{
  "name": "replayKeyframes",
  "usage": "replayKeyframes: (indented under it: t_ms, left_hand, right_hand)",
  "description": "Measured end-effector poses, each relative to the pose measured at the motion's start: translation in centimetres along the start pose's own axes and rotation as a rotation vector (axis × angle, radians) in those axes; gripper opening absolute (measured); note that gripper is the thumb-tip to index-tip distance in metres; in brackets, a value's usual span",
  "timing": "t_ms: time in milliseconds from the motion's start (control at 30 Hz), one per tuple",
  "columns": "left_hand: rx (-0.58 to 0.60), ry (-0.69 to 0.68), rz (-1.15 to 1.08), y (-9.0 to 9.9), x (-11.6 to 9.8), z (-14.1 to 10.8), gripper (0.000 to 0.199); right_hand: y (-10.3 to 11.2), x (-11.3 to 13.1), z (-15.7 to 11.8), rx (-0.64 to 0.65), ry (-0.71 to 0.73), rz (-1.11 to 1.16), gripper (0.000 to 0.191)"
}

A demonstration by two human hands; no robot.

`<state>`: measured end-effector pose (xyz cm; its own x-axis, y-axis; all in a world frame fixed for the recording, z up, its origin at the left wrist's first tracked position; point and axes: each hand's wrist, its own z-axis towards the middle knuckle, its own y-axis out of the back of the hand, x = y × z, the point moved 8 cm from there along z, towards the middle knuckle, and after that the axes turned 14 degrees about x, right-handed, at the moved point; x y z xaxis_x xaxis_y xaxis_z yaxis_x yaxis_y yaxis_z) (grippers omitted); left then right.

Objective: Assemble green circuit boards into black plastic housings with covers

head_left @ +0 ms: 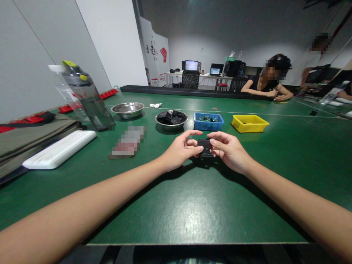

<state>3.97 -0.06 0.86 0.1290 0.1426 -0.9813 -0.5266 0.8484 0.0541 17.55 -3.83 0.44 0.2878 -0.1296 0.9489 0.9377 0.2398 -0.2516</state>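
A small black square part (205,147) is held between my two hands, a little above the green table (181,209). The fingers and thumb of my left hand (183,149) grip its left side. On its right side, the thumb and fingers of my right hand (231,150) close on it. Beyond my hands stand a metal bowl (171,125) of black parts, a blue tray (208,125) with small green and metallic pieces, and a yellow tray (249,127) with a small dark item inside.
At the left are another metal bowl (128,110), a grey bottle (92,101), a clear bottle (67,91), a white bar (60,149) and a blurred flat object (128,141). Across the table a person (266,82) leans on it. A black rail (187,91) runs along the far edge.
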Motion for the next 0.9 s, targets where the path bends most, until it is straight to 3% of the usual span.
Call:
replayKeyframes:
  t_ms: [233,333,500,700,900]
  left_hand:
    - [-0.042,-0.075,0.133,0.2,-1.0,-0.1,0.026]
    - [-0.104,-0.124,0.217,0.6,-1.5,-0.3,0.021]
    - [-0.224,-0.184,0.344,1.4,-2.7,-0.8,0.019]
    - [-0.233,-0.144,0.225,1.4,-2.6,-0.9,0.025]
    - [-0.271,-0.152,0.327,1.4,-3.2,-1.1,0.023]
  right_hand:
    - [0.0,0.3,-0.1,-0.004,0.018,-0.017,0.034]
    - [0.3,0.4,-0.1,-0.036,0.03,-0.02,0.042]
    - [0.7,0.5,0.0,-0.068,0.042,-0.088,0.045]
    - [0.9,0.7,-0.1,-0.085,0.081,-0.168,0.03]
    - [1.2,1.2,-0.2,-0.147,0.074,-0.253,0.031]
